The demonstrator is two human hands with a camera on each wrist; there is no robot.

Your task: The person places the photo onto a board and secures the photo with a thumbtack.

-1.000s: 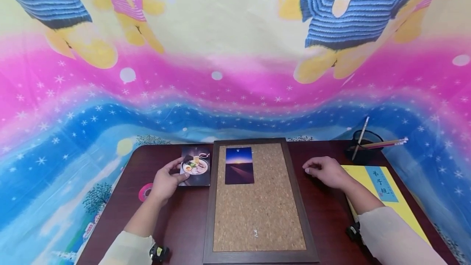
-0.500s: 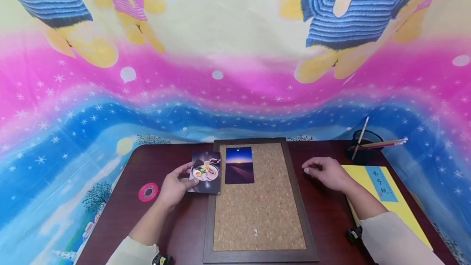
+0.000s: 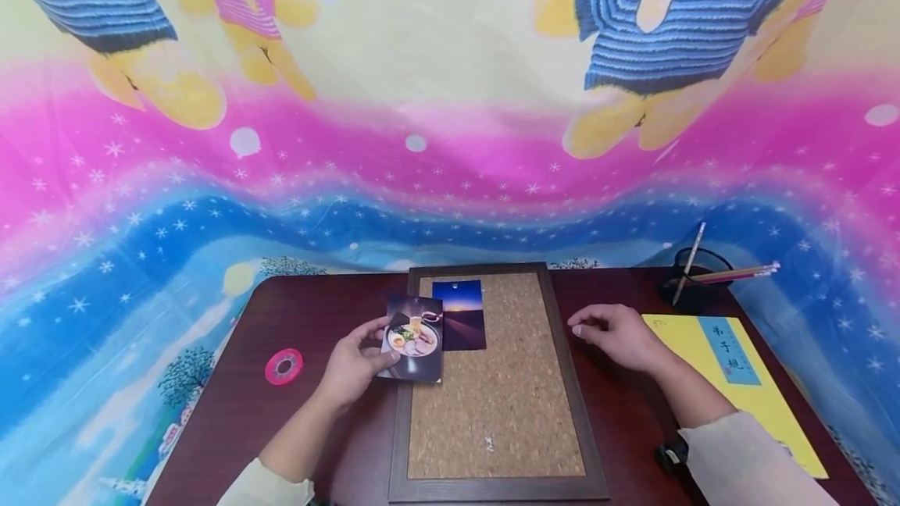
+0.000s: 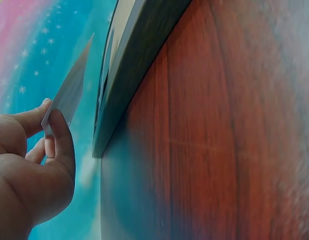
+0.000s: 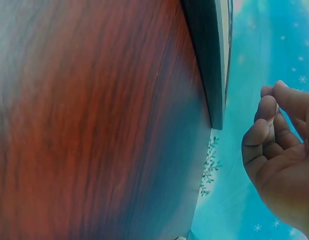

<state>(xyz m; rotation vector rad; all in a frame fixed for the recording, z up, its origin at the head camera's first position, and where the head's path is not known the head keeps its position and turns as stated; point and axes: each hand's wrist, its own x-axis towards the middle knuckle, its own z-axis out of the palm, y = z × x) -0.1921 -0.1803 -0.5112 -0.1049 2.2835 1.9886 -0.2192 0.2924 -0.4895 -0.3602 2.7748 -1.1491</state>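
Note:
In the head view my left hand (image 3: 354,365) pinches a photo of a ramen bowl (image 3: 412,340) between thumb and fingers. The photo is over the left side of a framed cork board (image 3: 506,412); in the left wrist view the photo (image 4: 72,92) looks tilted and clear of the frame. A sunset photo (image 3: 464,315) lies on the board's upper part, partly covered by the ramen photo, with a small whitish spot at its top. Right of the board is my right hand (image 3: 615,336), fingers loosely curled; in the right wrist view the thumb and fingertips nearly meet, with nothing visible between them.
A pink tape roll (image 3: 284,366) lies on the dark table (image 3: 281,318) at left. To the right are a yellow book (image 3: 755,397) and a black pen holder (image 3: 685,295) with pencils. Low on the board is a small white mark (image 3: 489,443). Behind hangs a patterned curtain (image 3: 450,170).
My left hand has carried the ramen photo rightward and slightly nearer, from beside the board to over its left part. The right hand has shifted a little to the left.

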